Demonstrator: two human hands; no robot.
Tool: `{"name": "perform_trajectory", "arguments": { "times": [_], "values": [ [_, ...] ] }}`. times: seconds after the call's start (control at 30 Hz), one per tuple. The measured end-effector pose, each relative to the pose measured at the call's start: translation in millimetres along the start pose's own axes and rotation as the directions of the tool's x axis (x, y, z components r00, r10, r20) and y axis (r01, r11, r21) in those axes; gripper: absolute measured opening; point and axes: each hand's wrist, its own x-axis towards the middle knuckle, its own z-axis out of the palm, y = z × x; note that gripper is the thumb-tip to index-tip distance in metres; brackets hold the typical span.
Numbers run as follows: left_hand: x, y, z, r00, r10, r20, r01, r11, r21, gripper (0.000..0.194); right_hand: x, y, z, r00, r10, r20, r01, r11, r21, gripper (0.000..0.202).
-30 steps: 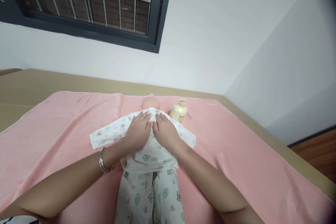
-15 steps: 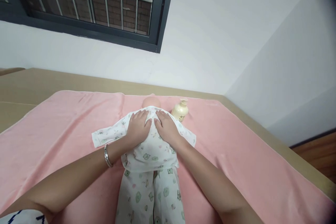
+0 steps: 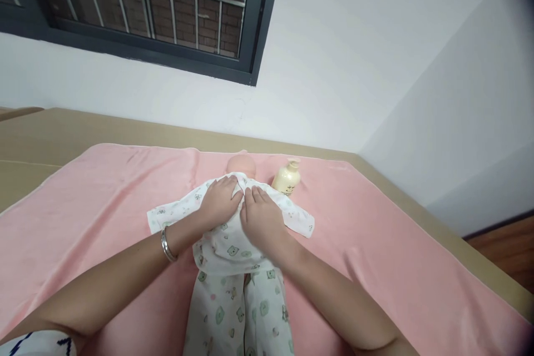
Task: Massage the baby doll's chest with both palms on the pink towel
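A doll's round pinkish head (image 3: 241, 166) shows above a white patterned top (image 3: 233, 247) with long sleeves spread to both sides. White patterned trousers (image 3: 221, 311) cover its legs below. My left hand (image 3: 220, 201) lies on the upper left of the top, its fingers resting on the cloth near the neckline; a silver bracelet circles the wrist. Beside it, my right hand (image 3: 262, 219) rests on the right part of the chest, fingers stretched and near each other. Neither hand holds anything. What lies under the palms is hidden.
A pale yellow bottle (image 3: 286, 178) stands right of the doll's head on a pink blanket (image 3: 367, 233). The blanket covers a tan surface (image 3: 104, 125) against a white wall. A dark-framed window (image 3: 250, 39) with bars is above.
My right hand has moved inward and slightly down over the chest, its fingers closer together. More of the right sleeve shows. My left hand has barely moved.
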Motion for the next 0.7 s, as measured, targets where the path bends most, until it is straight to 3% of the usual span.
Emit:
{"name": "perform_trajectory", "arguments": {
  "times": [0.1, 0.27, 0.4, 0.53, 0.7],
  "values": [
    [0.9, -0.5, -0.8, 1.0, -0.01, -0.003, 0.01, 1.0, 0.023, 0.048, 6.4, 9.5, -0.5, 1.0, -0.008, 0.015, 0.007, 0.995, 0.095, 0.05],
    [-22.3, 18.7, 8.1, 0.994, 0.068, -0.085, -0.051, 0.98, 0.195, 0.047, 31.6, 41.8, 1.8, 0.997, -0.042, 0.067, 0.019, 0.949, 0.314, 0.046],
    [-19.3, 17.8, 4.9, 0.995, 0.063, -0.081, -0.046, 0.98, 0.195, 0.044, 20.1, 23.9, 0.6, 0.998, 0.029, 0.05, -0.039, 0.973, 0.226, 0.047],
    [-0.3, 2.1, -0.6, 1.0, 0.021, 0.004, -0.021, 0.994, 0.111, 0.044, 2.0, 0.3, -7.0, 0.999, -0.012, 0.049, 0.006, 0.992, 0.129, 0.05],
    [-11.8, 9.8, 9.3, 0.995, 0.057, -0.082, -0.044, 0.987, 0.153, 0.046, 20.3, 26.5, -4.6, 0.995, -0.043, 0.09, 0.018, 0.965, 0.262, 0.047]
  ]
}}
